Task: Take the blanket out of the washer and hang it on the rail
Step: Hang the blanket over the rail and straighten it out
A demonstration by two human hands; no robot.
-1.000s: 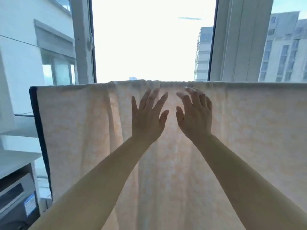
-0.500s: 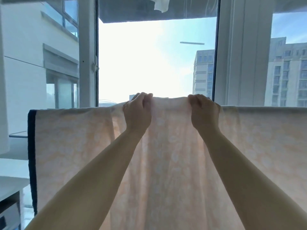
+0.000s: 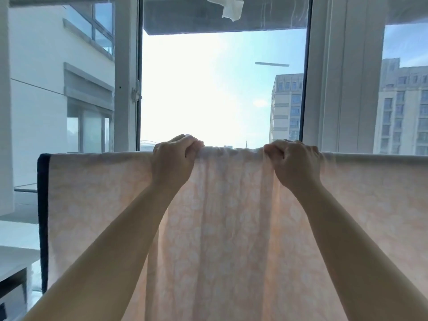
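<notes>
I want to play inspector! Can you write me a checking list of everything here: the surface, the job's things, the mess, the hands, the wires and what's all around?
Surface: nothing seen; the rail is hidden under the cloth.
Job's things: thin peach patterned blanket with a dark left edge hangs spread out, gathered into folds between the hands.
Clutter: white cloth scrap hanging at the top.
Hands: left hand and right hand both grip the blanket's top edge.
Cables: nothing seen.
Surroundings: white-framed window, bright sky, tall pale buildings outside.
</notes>
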